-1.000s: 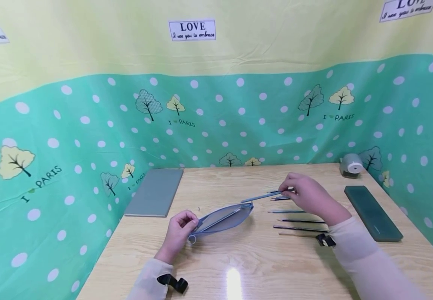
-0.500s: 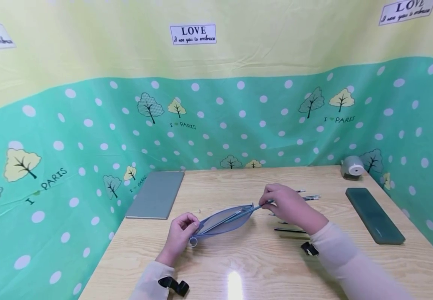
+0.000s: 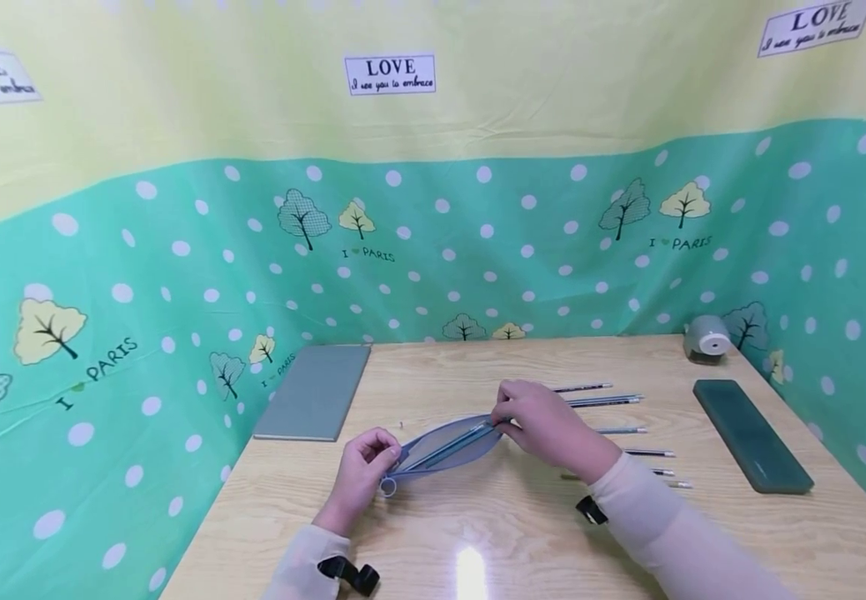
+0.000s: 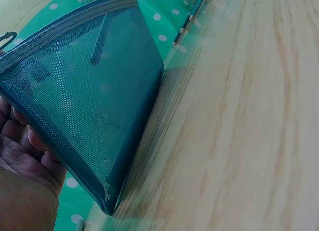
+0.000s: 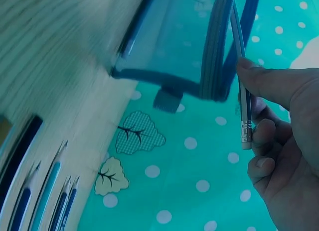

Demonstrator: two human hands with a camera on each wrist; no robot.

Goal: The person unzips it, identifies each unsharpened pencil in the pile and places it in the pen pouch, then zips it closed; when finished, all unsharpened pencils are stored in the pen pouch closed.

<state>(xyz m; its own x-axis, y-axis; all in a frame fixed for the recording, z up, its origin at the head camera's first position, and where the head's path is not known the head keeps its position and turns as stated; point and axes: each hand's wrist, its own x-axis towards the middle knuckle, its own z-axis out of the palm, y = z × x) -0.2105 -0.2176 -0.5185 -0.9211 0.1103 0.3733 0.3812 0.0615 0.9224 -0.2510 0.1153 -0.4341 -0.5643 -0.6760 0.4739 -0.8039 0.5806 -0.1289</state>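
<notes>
A blue mesh zip pencil pouch (image 3: 470, 452) stands with its mouth spread open over the table. My left hand (image 3: 363, 471) pinches its left end, near a small ring. My right hand (image 3: 545, 423) is at the pouch's right end and pinches a pencil (image 5: 243, 101) by its eraser end between thumb and fingers; the other end is inside the open zipper. Through the mesh in the left wrist view, a pencil tip end (image 4: 99, 39) shows inside the pouch (image 4: 89, 91). Several loose pencils (image 3: 605, 402) lie right of it, partly hidden by the right arm.
A grey-green flat case (image 3: 753, 436) lies at the right, with a pencil sharpener (image 3: 706, 339) behind it. A grey notebook (image 3: 314, 392) lies back left on the wooden table (image 3: 417, 542). Patterned cloth (image 3: 478, 250) rises behind and at both sides.
My right hand has moved left and slightly down, carrying the pencil from outside the pouch's right end into its opening. My left hand keeps holding the left end.
</notes>
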